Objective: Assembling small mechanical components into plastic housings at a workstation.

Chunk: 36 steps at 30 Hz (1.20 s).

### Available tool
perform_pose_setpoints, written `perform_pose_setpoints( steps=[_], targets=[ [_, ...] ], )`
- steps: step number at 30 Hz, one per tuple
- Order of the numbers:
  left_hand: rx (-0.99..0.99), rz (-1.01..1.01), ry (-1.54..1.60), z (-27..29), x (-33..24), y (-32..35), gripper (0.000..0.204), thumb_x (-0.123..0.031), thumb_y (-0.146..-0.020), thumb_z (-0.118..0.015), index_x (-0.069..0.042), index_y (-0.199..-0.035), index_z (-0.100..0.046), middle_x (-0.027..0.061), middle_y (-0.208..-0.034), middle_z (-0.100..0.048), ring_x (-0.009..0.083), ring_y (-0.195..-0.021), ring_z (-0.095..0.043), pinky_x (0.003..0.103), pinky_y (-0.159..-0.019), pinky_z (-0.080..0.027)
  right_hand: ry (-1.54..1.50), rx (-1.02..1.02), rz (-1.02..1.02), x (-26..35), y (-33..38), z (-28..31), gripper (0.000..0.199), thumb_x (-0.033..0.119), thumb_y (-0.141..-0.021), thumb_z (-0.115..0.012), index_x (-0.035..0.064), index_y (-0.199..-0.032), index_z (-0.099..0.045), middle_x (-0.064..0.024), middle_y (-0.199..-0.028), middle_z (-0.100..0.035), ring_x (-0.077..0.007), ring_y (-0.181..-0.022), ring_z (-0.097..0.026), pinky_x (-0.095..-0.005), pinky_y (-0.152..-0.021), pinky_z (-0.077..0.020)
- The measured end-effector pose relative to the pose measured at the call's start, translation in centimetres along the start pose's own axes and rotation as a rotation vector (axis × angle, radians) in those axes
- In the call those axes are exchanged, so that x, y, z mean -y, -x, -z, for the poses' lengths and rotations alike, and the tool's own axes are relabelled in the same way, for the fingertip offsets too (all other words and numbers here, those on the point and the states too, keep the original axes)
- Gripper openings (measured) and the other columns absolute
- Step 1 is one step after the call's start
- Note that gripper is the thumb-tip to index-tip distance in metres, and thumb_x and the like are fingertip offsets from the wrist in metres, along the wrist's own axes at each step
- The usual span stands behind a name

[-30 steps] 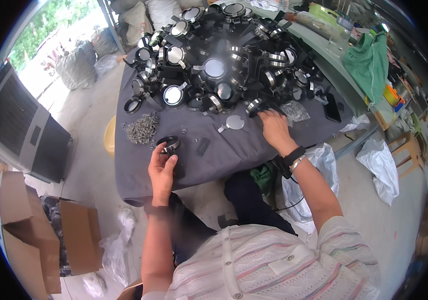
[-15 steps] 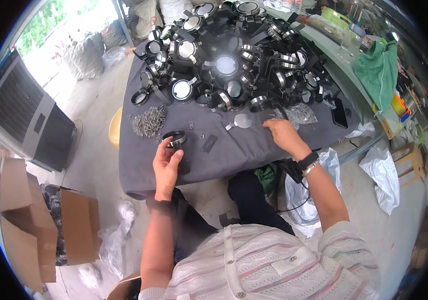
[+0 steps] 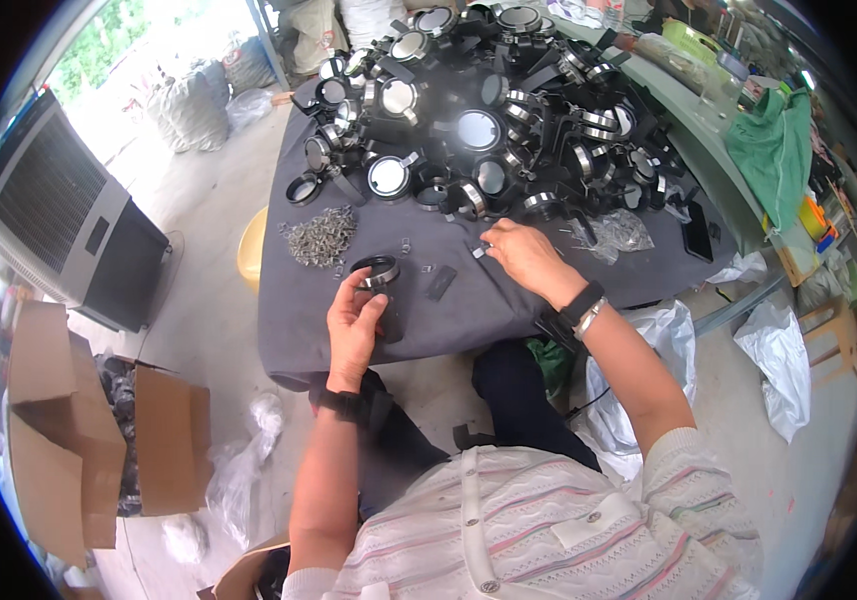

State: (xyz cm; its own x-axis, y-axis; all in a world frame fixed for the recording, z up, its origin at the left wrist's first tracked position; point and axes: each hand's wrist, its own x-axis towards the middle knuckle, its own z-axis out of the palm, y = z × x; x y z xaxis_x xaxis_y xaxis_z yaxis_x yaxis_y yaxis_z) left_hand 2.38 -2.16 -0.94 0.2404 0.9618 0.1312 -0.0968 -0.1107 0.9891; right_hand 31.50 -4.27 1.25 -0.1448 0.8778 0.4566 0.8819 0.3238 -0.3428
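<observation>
My left hand (image 3: 353,335) is closed around a black ring-shaped part with a handle (image 3: 379,282), held upright over the near left of the table. The fingers of my right hand (image 3: 533,262) are pinched at the table's middle, over the spot of a flat round silver disc. Only the disc's pale tab (image 3: 479,252) shows beside the fingertips; the hand covers the rest. A small black rectangular piece (image 3: 440,283) lies between my hands, with a few tiny metal clips (image 3: 407,244) near it. Beyond them is a pile of small metal clips (image 3: 321,238).
A large heap of black and silver ring-shaped parts (image 3: 479,130) covers the table's far side. At the right lie a clear plastic bag (image 3: 624,234) and a black phone (image 3: 697,232). Left on the floor are an air cooler (image 3: 69,220) and an open cardboard box (image 3: 171,440).
My right hand has moved left, from beside the silver disc to over it, and now hides most of it. My left hand still holds the black ring-shaped part. The whole view has shifted slightly.
</observation>
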Motion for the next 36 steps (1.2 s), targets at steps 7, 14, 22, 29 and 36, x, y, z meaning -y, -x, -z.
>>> perform_pose_setpoints(
  steps=[7,14,22,29,36],
  targets=[
    [0.007,0.000,0.051,0.0,0.4,-0.2,0.051,-0.004,-0.084,-0.063,-0.005,-0.132,-0.047,0.0006,-0.080,-0.058,0.0057,-0.063,-0.050,0.020,-0.051,-0.041,0.260,0.211,0.067,1.1,-1.4,-0.1,0.008,0.007,-0.079,-0.062,0.0007,-0.083,-0.059,-0.0201,-0.092,-0.055,-0.0364,-0.080,-0.061,-0.0438,-0.070,-0.0502],
    [0.023,-0.016,0.052,0.3,-0.4,-0.7,0.058,-0.004,-0.085,-0.063,-0.006,-0.138,-0.040,0.0015,-0.081,-0.058,0.0058,-0.061,-0.050,0.021,-0.050,-0.042,-0.065,0.016,0.007,3.5,-1.3,2.3,0.012,0.004,-0.080,-0.062,-0.0023,-0.081,-0.052,-0.0169,-0.081,-0.056,-0.0327,-0.074,-0.061,-0.0408,-0.062,-0.0480],
    [0.029,-0.039,0.078,0.1,1.4,0.1,0.057,-0.008,-0.085,-0.066,-0.006,-0.137,-0.043,-0.0007,-0.076,-0.056,0.0048,-0.057,-0.048,0.020,-0.049,-0.041,-0.123,-0.166,-0.176,4.8,0.9,3.2,0.005,0.003,-0.078,-0.059,-0.0004,-0.081,-0.056,-0.0139,-0.079,-0.061,-0.0347,-0.073,-0.060,-0.0406,-0.063,-0.0462],
    [0.014,-0.021,0.076,-0.1,0.2,-0.2,0.056,-0.002,-0.085,-0.062,-0.005,-0.137,-0.042,-0.0010,-0.081,-0.057,0.0038,-0.061,-0.046,0.020,-0.051,-0.038,-0.120,-0.016,-0.023,7.5,-1.9,4.4,0.010,0.009,-0.079,-0.064,0.0010,-0.081,-0.058,-0.0138,-0.075,-0.061,-0.0334,-0.071,-0.061,-0.0393,-0.061,-0.0467],
    [0.033,-0.083,-0.047,0.4,0.6,-0.6,0.073,-0.004,-0.086,-0.062,-0.011,-0.148,-0.023,0.0006,-0.077,-0.057,0.0045,-0.060,-0.048,0.020,-0.049,-0.042,-0.323,-0.219,0.164,11.5,-5.8,-4.0,0.009,0.008,-0.084,-0.062,0.0040,-0.084,-0.055,-0.0120,-0.077,-0.059,-0.0340,-0.069,-0.060,-0.0400,-0.058,-0.0471]
  ],
)
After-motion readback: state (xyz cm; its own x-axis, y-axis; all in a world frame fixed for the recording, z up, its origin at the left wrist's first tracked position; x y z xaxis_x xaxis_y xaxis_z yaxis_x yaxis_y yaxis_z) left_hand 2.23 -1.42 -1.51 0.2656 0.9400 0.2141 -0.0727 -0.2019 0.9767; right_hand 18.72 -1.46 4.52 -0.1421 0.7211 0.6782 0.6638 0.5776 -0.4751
